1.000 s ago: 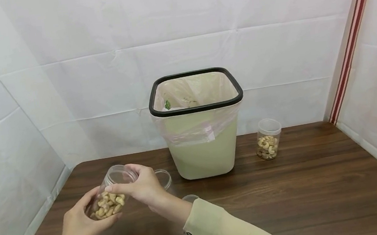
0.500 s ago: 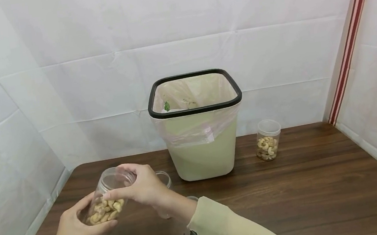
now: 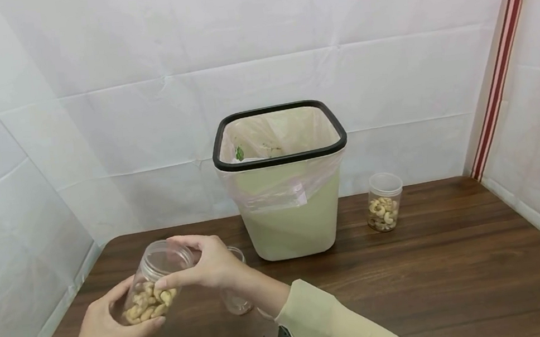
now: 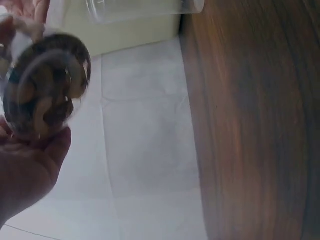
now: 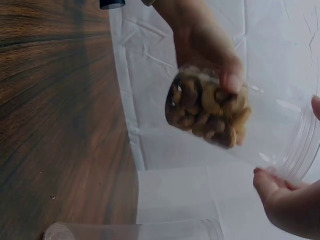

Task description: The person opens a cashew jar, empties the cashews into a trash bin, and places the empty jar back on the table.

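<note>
White sheeting (image 3: 252,24) backs the dark table (image 3: 455,275). Over its left side, left of the bin (image 3: 292,227), a tilted jar (image 3: 155,269) of cashews (image 3: 146,305) is held up: left hand (image 3: 105,329) gripping its lower end, right hand (image 3: 213,262) clasping its neck. Slow tilting would best control the nuts.

Cashews (image 3: 147,306) at the left grip (image 3: 103,326) are tan; surface (image 3: 439,266) below, dark-brown wood-grained; bin (image 3: 294,233) beyond, pale green, black-rimmed.
</note>
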The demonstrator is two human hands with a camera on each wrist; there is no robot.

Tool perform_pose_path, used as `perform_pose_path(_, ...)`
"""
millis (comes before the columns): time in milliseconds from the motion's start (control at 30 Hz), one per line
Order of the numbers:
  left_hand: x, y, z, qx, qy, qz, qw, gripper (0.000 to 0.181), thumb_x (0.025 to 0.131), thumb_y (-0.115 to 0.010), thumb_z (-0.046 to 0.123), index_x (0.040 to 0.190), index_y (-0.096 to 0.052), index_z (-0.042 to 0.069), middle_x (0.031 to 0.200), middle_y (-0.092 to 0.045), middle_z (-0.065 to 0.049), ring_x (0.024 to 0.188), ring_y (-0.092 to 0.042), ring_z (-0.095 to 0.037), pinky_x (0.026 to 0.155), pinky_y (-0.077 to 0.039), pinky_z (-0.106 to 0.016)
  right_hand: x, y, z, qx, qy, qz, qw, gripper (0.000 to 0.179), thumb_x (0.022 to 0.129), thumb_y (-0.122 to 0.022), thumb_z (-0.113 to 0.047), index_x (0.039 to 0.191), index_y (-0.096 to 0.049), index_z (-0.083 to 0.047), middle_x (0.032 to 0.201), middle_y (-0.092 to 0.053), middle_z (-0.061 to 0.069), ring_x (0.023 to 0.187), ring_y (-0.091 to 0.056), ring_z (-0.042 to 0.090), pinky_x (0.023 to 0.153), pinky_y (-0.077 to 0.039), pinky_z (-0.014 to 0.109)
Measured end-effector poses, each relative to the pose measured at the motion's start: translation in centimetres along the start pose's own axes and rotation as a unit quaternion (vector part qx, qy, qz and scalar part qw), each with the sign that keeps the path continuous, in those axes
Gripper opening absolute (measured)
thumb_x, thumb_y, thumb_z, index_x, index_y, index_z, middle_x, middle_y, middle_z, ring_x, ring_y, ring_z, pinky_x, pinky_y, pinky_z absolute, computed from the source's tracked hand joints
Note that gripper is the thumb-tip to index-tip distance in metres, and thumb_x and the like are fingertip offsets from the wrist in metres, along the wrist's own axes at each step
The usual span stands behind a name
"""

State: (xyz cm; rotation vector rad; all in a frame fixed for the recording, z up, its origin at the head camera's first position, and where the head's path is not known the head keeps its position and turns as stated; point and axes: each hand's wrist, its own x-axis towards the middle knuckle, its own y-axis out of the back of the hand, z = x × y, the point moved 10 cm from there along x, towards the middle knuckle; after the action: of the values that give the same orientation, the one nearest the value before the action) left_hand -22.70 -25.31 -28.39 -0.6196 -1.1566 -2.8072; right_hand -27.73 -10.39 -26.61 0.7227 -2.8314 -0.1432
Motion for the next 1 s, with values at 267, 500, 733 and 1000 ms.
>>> perform_pose_path(267,0.2,1.3,1.3,0.068,-0.014,0.112,0.9912,0.075,0.055,-0.088,0.019,0.122,-0.055,0.006,0.105,-0.062,-0.013,0.08,-0.046,0.012,0.062,-0.041,-0.01,0.1,0.9,1.3,0.042,-0.055,0.062,0.9956,0.06,0.07,-0.077,-0.026,0.123,-0.055,-0.006,0.104,-0.066,0.0,0.087,-0.06,0.002,0.071,-0.049,0.019)
perform_pose_path(500,0.2,1.4,2.2,0.091,-0.037,0.147,0.9843,0.076,0.05,-0.09,0.02,0.118,-0.059,0.006,0.098,-0.063,-0.006,0.079,-0.045,0.011,0.064,-0.037,-0.006,0.2,1.4,1.5,0.036,-0.072,0.097,0.992,0.065,0.066,-0.081,-0.029,0.121,-0.057,-0.005,0.103,-0.065,-0.002,0.089,-0.059,0.002,0.075,-0.048,0.019)
perform_pose_path(733,0.2,1.1,1.8,0.069,-0.029,0.108,0.9914,0.075,0.053,-0.088,0.019,0.12,-0.057,0.004,0.103,-0.063,-0.014,0.082,-0.045,0.014,0.065,-0.038,-0.005,0.4,1.3,1.0,0.014,-0.047,0.065,0.9966,0.059,0.064,-0.082,-0.024,0.117,-0.061,-0.009,0.09,-0.066,-0.007,0.08,-0.058,0.001,0.068,-0.049,0.018)
perform_pose_path(1000,0.0,0.5,0.6,0.042,0.009,0.033,0.9985,0.078,0.062,-0.085,0.021,0.128,-0.049,0.0,0.114,-0.059,-0.021,0.086,-0.047,0.014,0.066,-0.044,-0.012,0.5,0.7,0.0,-0.01,-0.005,-0.003,0.9999,0.057,0.064,-0.082,-0.016,0.117,-0.061,-0.01,0.096,-0.065,-0.008,0.084,-0.056,-0.002,0.072,-0.047,0.016)
